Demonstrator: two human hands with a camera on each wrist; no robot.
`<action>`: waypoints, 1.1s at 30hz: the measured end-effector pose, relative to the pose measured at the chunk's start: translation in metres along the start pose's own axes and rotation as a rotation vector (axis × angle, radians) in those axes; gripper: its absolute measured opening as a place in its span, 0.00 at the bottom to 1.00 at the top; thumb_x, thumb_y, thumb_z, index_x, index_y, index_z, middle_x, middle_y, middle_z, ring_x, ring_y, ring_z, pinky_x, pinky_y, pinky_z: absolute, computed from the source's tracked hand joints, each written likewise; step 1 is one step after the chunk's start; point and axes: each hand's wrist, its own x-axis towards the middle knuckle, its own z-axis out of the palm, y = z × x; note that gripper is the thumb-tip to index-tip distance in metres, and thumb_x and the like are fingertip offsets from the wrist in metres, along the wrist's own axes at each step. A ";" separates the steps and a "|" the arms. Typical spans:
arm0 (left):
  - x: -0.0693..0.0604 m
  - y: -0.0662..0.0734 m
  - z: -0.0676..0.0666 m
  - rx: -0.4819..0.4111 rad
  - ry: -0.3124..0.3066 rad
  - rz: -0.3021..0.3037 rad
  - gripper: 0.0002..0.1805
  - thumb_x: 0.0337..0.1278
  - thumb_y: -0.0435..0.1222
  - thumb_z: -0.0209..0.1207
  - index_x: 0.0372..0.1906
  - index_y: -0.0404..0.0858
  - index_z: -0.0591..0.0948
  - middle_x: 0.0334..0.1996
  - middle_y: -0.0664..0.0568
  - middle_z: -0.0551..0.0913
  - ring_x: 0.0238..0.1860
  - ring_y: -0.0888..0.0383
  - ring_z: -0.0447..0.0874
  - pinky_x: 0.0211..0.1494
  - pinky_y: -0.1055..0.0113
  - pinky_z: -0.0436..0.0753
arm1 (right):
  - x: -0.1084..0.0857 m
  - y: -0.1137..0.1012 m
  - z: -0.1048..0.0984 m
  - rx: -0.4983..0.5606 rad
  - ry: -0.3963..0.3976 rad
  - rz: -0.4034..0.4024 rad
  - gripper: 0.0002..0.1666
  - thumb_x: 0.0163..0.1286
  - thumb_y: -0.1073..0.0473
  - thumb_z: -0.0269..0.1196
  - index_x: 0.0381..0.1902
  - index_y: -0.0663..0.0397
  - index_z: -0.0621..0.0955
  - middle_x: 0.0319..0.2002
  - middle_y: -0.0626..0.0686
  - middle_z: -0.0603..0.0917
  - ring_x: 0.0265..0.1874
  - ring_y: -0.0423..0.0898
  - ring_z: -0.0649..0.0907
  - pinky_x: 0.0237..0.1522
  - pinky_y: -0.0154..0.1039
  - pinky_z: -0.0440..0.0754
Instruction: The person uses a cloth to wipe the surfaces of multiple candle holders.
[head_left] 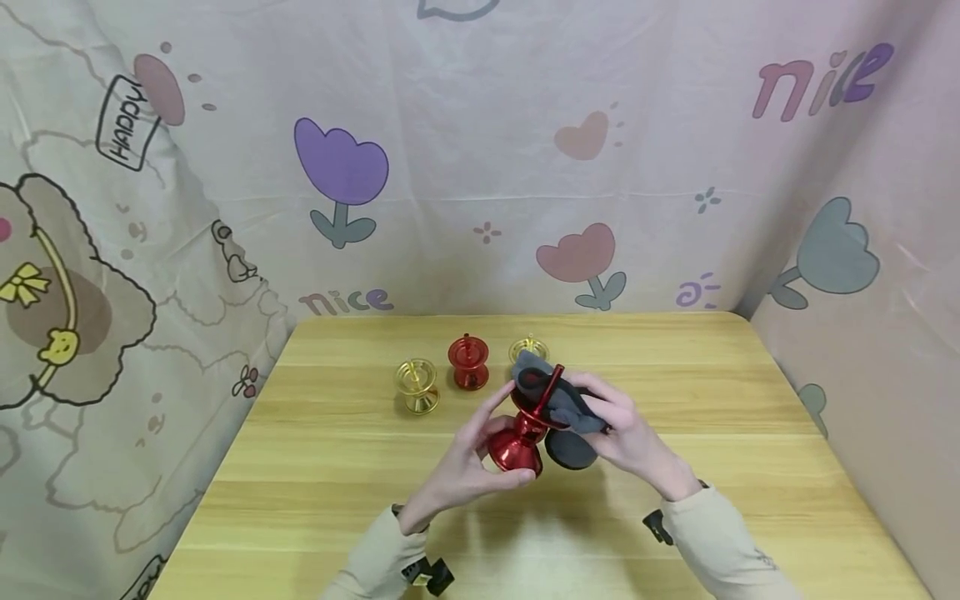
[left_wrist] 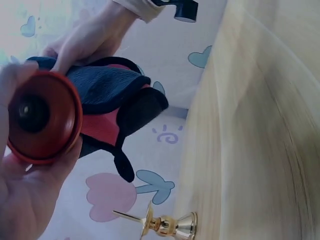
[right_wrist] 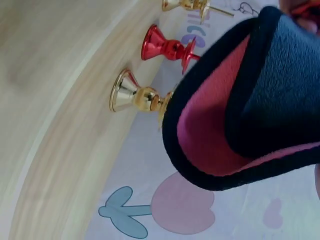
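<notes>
Tilted above the table, a shiny red candle holder [head_left: 516, 451] with a spike is gripped round its base by my left hand [head_left: 471, 468]. My right hand [head_left: 626, 429] pinches a folded dark grey cloth [head_left: 573, 408] with black edging, which lies against the holder's dish beside the spike. The left wrist view shows the holder's hollow underside [left_wrist: 55, 120] and the cloth [left_wrist: 102, 85] behind it, with red inner faces. In the right wrist view the cloth [right_wrist: 285, 85] covers most of the holder.
Towards the back of the table [head_left: 315, 467] stand a gold holder [head_left: 422, 402], another red holder [head_left: 470, 377] and a second gold holder [head_left: 528, 344], partly behind the cloth. A patterned fabric [head_left: 450, 167] hangs behind and at both sides.
</notes>
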 end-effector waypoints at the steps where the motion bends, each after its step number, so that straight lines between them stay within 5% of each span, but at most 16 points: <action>1: 0.000 0.000 -0.001 -0.023 -0.015 -0.021 0.56 0.49 0.21 0.69 0.81 0.40 0.50 0.51 0.26 0.83 0.50 0.57 0.88 0.52 0.59 0.89 | 0.000 0.001 -0.001 0.017 -0.007 -0.008 0.15 0.75 0.58 0.60 0.44 0.68 0.85 0.50 0.67 0.81 0.54 0.48 0.81 0.66 0.29 0.76; 6: 0.002 0.001 -0.001 0.083 0.009 -0.025 0.58 0.49 0.23 0.71 0.81 0.40 0.49 0.56 0.30 0.83 0.56 0.54 0.86 0.60 0.57 0.86 | -0.001 0.005 0.001 -0.053 0.058 -0.052 0.14 0.75 0.61 0.60 0.41 0.70 0.85 0.47 0.67 0.83 0.55 0.52 0.82 0.68 0.33 0.77; 10: 0.008 0.001 0.006 0.320 0.082 0.093 0.60 0.45 0.29 0.76 0.80 0.33 0.50 0.59 0.35 0.81 0.59 0.47 0.84 0.65 0.56 0.83 | 0.001 0.003 0.005 -0.199 0.162 -0.075 0.14 0.74 0.64 0.58 0.34 0.71 0.85 0.41 0.68 0.84 0.48 0.59 0.84 0.66 0.35 0.79; 14: 0.009 0.001 0.011 0.455 0.130 0.198 0.57 0.47 0.30 0.75 0.79 0.30 0.53 0.63 0.36 0.79 0.59 0.46 0.84 0.65 0.59 0.83 | 0.005 -0.001 0.006 -0.246 0.145 -0.081 0.14 0.74 0.63 0.58 0.34 0.68 0.85 0.41 0.66 0.84 0.46 0.61 0.83 0.67 0.35 0.78; 19: 0.005 -0.002 0.008 0.353 0.131 0.232 0.55 0.44 0.23 0.74 0.77 0.28 0.55 0.59 0.33 0.82 0.57 0.47 0.85 0.62 0.61 0.84 | 0.009 -0.003 0.001 -0.159 0.059 -0.106 0.12 0.75 0.61 0.60 0.37 0.65 0.85 0.45 0.66 0.83 0.52 0.56 0.81 0.70 0.35 0.75; 26: 0.000 0.001 -0.001 0.111 0.011 0.100 0.56 0.50 0.21 0.70 0.80 0.34 0.49 0.56 0.29 0.81 0.58 0.54 0.84 0.61 0.62 0.85 | 0.008 0.005 -0.008 -0.004 -0.021 -0.098 0.12 0.75 0.61 0.60 0.43 0.67 0.84 0.55 0.66 0.80 0.63 0.49 0.79 0.70 0.34 0.75; 29: 0.001 0.002 -0.004 0.112 -0.027 0.088 0.57 0.51 0.20 0.69 0.81 0.35 0.47 0.58 0.29 0.81 0.60 0.54 0.83 0.61 0.62 0.85 | 0.007 0.005 -0.005 -0.068 0.019 -0.127 0.12 0.75 0.61 0.60 0.41 0.67 0.85 0.49 0.66 0.82 0.59 0.53 0.81 0.70 0.35 0.75; 33: 0.006 0.003 -0.001 0.274 0.008 0.159 0.59 0.48 0.24 0.73 0.80 0.31 0.48 0.61 0.31 0.79 0.62 0.47 0.82 0.66 0.59 0.82 | 0.009 0.002 0.001 -0.209 0.125 -0.147 0.14 0.75 0.63 0.59 0.35 0.68 0.86 0.42 0.68 0.85 0.49 0.60 0.83 0.68 0.36 0.78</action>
